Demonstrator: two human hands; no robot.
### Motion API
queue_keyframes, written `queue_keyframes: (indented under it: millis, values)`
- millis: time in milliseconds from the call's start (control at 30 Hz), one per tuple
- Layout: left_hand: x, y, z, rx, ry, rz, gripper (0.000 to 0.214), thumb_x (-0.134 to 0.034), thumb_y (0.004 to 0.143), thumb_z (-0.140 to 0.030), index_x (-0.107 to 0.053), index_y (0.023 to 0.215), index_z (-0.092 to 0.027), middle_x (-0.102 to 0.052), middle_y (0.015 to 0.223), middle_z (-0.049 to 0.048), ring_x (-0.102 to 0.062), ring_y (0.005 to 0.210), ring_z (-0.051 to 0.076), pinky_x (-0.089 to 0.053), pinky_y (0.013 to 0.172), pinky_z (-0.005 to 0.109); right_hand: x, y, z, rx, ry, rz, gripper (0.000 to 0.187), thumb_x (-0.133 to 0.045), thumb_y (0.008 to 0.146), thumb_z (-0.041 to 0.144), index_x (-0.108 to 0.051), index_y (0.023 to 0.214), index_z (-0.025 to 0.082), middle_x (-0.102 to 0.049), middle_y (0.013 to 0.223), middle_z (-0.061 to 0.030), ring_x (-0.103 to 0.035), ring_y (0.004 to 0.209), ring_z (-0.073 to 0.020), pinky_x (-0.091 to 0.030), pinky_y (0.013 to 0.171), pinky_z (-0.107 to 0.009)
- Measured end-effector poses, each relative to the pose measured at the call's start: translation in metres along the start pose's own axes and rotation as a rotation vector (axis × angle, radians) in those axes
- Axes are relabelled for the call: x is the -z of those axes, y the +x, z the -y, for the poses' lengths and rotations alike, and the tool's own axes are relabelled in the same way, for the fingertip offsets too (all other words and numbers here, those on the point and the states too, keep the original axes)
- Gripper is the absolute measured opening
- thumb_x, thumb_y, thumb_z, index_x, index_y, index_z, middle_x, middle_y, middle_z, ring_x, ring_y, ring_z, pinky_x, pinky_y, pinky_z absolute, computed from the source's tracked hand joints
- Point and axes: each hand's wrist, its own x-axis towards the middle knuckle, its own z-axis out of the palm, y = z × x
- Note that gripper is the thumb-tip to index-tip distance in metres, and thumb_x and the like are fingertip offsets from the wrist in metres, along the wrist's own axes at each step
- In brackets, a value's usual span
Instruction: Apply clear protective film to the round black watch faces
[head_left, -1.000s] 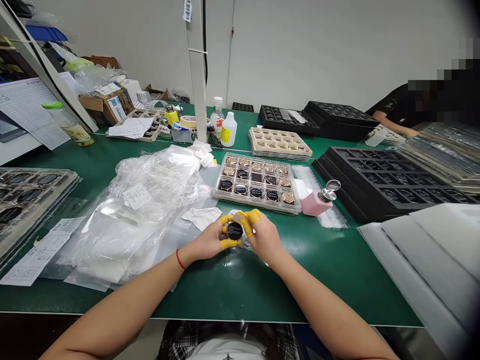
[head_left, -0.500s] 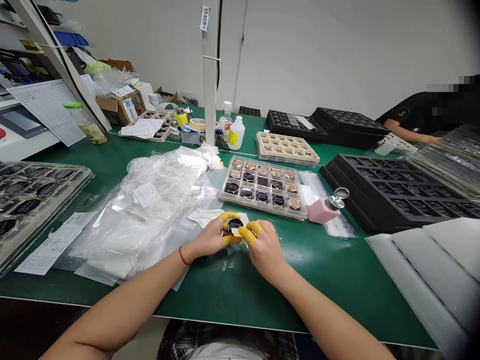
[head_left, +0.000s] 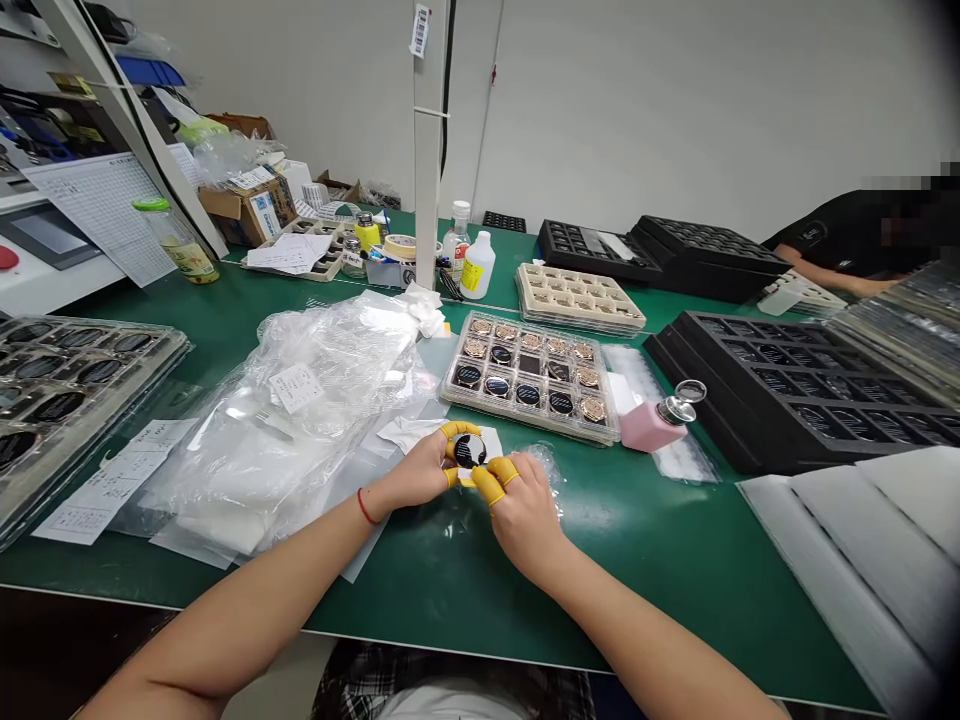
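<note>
My left hand, in yellow finger cots, holds a round black disc by its edge. The disc has pale printed lines and a shiny rim, and its face is turned towards me. Just below it, my right hand, also with yellow finger cots, closes its fingertips on a small white-and-yellow piece, too small to identify. Beyond both hands lies a clear compartment tray with black discs and rose-gold round parts. White paper lies behind the disc.
Crumpled clear plastic bags spread out on the left, near a tray of dark discs. A pink pump bottle stands right of the tray, before a black foam tray. A white bottle stands farther back. Another person sits at far right.
The small white-and-yellow piece and my right fingertips have moved from the disc's face down to below its lower edge. More of the disc shows. My left hand keeps its grip.
</note>
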Motion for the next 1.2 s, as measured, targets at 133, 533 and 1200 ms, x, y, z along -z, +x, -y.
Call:
queue_keyframes:
  millis: [133,533,1200]
  values:
    - [0.0,0.0,-0.004,0.014,0.013,-0.006,0.046,-0.068,0.071,-0.02,-0.047,0.111,-0.02,-0.057,0.089,0.001,-0.057,0.077,0.014,-0.047,0.07,0.026,0.007,0.003,-0.01,-0.18,0.268,-0.024,0.023,-0.042,0.087,0.013,-0.062,0.096,0.021,-0.059,0.083,-0.006,-0.047,0.078,-0.0191,-0.038,0.07,-0.032]
    - [-0.003,-0.001,-0.003,0.087,-0.001,0.025,0.047,-0.068,0.072,-0.025,-0.044,0.112,-0.024,-0.06,0.094,0.0011,-0.062,0.086,0.018,-0.049,0.081,0.035,-0.002,0.001,-0.083,-0.55,0.211,0.348,0.019,-0.046,0.085,0.025,-0.057,0.071,0.018,-0.059,0.068,-0.0037,-0.052,0.063,-0.0169,-0.034,0.056,-0.026]
    - [-0.013,-0.003,-0.002,0.035,0.075,0.019,0.048,-0.069,0.071,-0.025,-0.048,0.114,-0.021,-0.06,0.085,0.0002,-0.058,0.074,0.014,-0.048,0.07,0.028,0.014,0.008,-0.029,-0.243,0.348,0.039,0.023,-0.042,0.088,0.018,-0.061,0.102,0.021,-0.061,0.093,-0.0076,-0.051,0.086,-0.0207,-0.043,0.075,-0.035]
